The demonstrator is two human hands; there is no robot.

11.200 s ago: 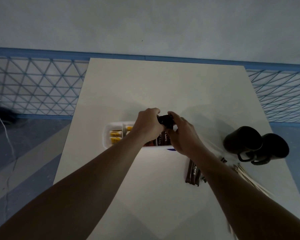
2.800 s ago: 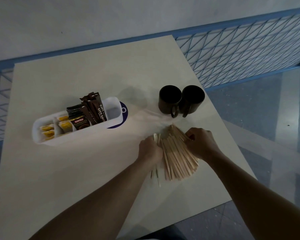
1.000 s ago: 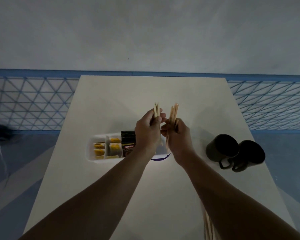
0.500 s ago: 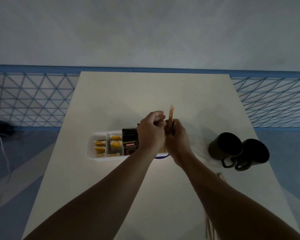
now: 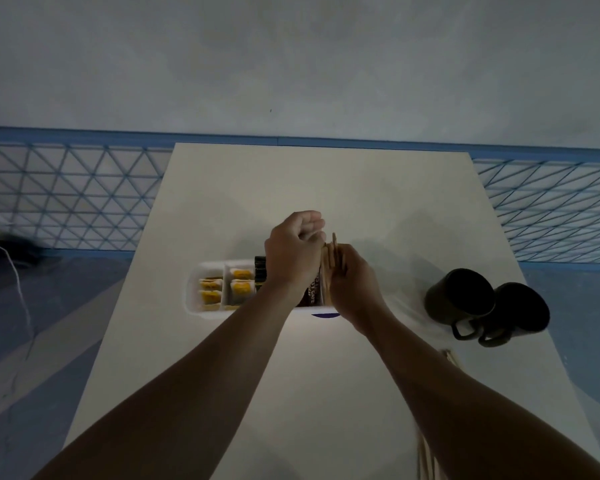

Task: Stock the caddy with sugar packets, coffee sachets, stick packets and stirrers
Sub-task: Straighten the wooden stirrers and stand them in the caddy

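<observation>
A white caddy point(image 5: 195, 299) on the counter point(image 5: 326, 188) already holds yellow sugar packets point(image 5: 210, 292) at its left end, dark coffee sachets point(image 5: 260, 273) next, then stick packets point(image 5: 314, 293) reading "CAFE". The right hand point(image 5: 353, 285) grips upright stirrers point(image 5: 334, 251) over the caddy's right end. The left hand point(image 5: 293, 258) curls beside them, its hold unclear, and loose stirrers point(image 5: 451, 356) wait on the counter, so stocking looks nearly done.

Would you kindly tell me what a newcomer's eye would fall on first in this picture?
Both hands meet mid-table over the white caddy: the right hand grips a bundle of wooden stirrers at its right end, with the left hand close beside. Yellow sugar packets fill the caddy's left compartments, and two black mugs stand to the right.
</observation>
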